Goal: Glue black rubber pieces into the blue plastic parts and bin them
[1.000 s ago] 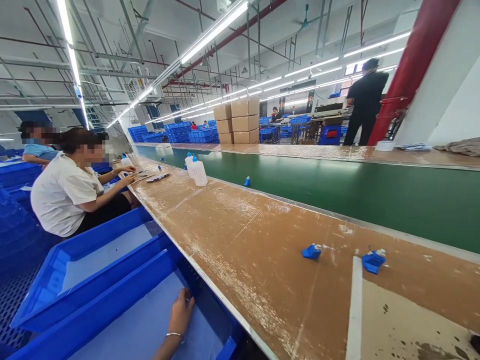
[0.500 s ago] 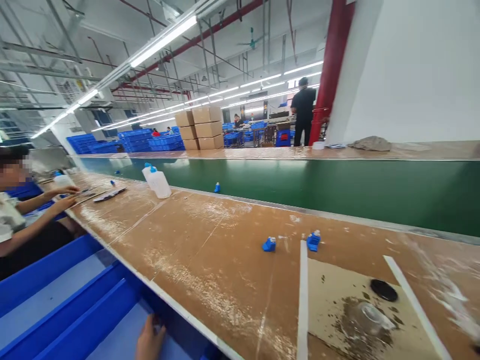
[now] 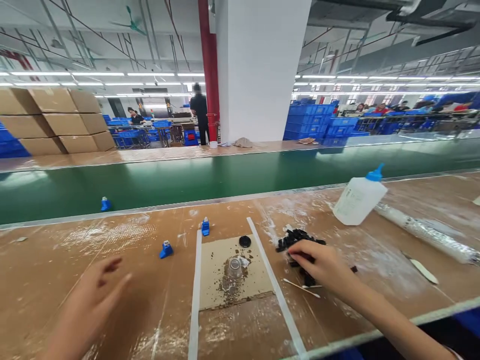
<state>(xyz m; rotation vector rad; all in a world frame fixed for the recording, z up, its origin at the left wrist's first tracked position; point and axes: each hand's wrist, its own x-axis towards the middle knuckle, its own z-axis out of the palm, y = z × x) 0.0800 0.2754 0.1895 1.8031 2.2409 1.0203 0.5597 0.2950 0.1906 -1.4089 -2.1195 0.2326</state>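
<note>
Recording right hand (image 3: 317, 262) narrow, curled down on a heap of black parts (image 3: 296, 239), fingertips pressed into the heap; grip on any single piece impossible to confirm. Noting left hand (image 3: 88, 310) wide open, fingers spread, slightly blurred, holding nothing, over the bench (image 3: 112, 245) and well apart from the heap. Finding a cotton swab (image 3: 302, 288) flat on the bench, just below the right hand. Observing beyond the right hand a tilted white bottle (image 3: 360, 200) with blue cap, and farther right a clear wrapped roll (image 3: 423, 232) and a pale blade (image 3: 423, 270). Logging between the hands a stained card (image 3: 217, 282) framed by two white strips, carrying a small glass cup (image 3: 235, 267) and a black disc (image 3: 245, 241). Listing two blue parts (image 3: 166, 249) nearer the left hand, beside the card's left strip, and another blue part (image 3: 105, 204) on the green belt (image 3: 157, 185) past the bench.
</note>
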